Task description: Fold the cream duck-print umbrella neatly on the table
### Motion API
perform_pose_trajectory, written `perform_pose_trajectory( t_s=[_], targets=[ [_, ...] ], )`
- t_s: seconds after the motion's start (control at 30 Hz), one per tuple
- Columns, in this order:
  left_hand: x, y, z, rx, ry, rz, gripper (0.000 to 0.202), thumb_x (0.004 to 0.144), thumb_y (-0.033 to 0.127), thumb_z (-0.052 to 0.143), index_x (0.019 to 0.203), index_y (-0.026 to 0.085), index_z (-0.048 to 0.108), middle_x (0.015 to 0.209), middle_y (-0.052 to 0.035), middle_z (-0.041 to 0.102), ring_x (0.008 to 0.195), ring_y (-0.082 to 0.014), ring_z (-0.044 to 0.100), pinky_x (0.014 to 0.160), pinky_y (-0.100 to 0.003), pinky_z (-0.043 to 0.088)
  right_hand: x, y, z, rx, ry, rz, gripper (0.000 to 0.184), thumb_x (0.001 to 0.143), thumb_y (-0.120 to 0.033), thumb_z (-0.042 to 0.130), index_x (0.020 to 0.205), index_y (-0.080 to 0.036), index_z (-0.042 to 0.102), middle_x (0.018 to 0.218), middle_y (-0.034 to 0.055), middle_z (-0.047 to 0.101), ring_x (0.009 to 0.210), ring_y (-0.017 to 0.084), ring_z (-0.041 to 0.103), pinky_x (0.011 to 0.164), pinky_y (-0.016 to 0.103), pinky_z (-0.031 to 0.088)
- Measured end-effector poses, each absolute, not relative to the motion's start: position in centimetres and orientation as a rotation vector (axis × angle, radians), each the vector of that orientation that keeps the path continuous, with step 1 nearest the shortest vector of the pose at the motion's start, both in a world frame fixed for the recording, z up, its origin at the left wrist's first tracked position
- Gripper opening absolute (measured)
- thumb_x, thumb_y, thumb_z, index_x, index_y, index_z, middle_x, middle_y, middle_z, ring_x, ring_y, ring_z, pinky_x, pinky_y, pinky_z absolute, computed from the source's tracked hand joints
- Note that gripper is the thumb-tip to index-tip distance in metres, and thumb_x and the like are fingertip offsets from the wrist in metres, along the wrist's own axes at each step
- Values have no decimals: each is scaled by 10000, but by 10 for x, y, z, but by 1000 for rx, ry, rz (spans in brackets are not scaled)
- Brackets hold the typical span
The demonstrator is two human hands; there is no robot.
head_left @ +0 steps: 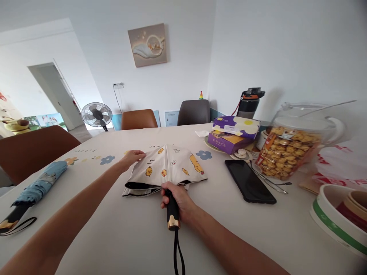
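Observation:
A cream folding umbrella [172,164] printed with yellow ducks lies on the table, its canopy collapsed but loosely spread, with black lining showing at the near edge. My right hand [179,200] is wrapped round its black handle [172,212], which has a gold-coloured end and a black wrist strap hanging towards me. At the canopy's far left side, my left hand [133,158] pinches the fabric with its fingertips. The tips of those fingers are partly hidden by distance and angle. To the left of my left arm rests a blue folded umbrella [43,183] with a black handle.
On the right lie a black phone [249,181], glasses [272,181], a clear jug of snacks [289,149], a purple tissue pack [236,126] on a box [226,142], and tape rolls [329,217]. A dark bottle [249,103] stands behind. Chairs [139,119] line the table [120,233].

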State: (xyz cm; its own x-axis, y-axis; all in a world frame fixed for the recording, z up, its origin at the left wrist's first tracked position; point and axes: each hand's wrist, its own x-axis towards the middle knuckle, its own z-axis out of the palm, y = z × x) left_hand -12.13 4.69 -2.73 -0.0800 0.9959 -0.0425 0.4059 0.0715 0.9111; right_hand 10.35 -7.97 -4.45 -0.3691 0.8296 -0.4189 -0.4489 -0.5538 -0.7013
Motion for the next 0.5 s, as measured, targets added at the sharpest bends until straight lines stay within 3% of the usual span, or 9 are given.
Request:
perform_pose_trajectory(
  t_s=[0.13, 0.27, 0.37, 0.5],
  targets=[
    [-141, 44, -26, 1400, 1572, 986, 427, 604, 513, 653, 818, 143, 647, 824, -65, 660, 777, -173, 599, 725, -297, 474, 102, -80, -46, -966, -641, 1990, 136, 706, -149, 544, 579, -130, 501, 543, -17, 477, 369, 54, 396, 366, 234, 469],
    [-142, 38, -33, 1442, 1774, 914, 339, 597, 403, 669, 788, 122, 661, 869, -98, 664, 891, -242, 589, 810, -353, 453, 100, -80, -48, -958, -681, 1987, 131, 699, -150, 559, 585, -131, 499, 555, -15, 482, 372, 59, 403, 360, 242, 476],
    [-125, 29, -35, 1556, 1898, 1025, 365, 704, 376, 566, 987, 152, 622, 1116, -101, 601, 1091, -263, 498, 946, -401, 362, 100, -81, -49, -970, -696, 1988, 134, 697, -152, 564, 581, -130, 500, 558, -15, 479, 373, 59, 405, 354, 246, 480],
    [-107, 12, -45, 2290, 1812, 910, 487, 854, 421, 356, 1277, 196, 445, 1402, -77, 366, 1309, -207, 273, 1073, -399, 191, 100, -81, -48, -948, -709, 1999, 130, 690, -143, 568, 582, -129, 496, 552, -23, 470, 374, 58, 410, 379, 275, 513]
  ],
)
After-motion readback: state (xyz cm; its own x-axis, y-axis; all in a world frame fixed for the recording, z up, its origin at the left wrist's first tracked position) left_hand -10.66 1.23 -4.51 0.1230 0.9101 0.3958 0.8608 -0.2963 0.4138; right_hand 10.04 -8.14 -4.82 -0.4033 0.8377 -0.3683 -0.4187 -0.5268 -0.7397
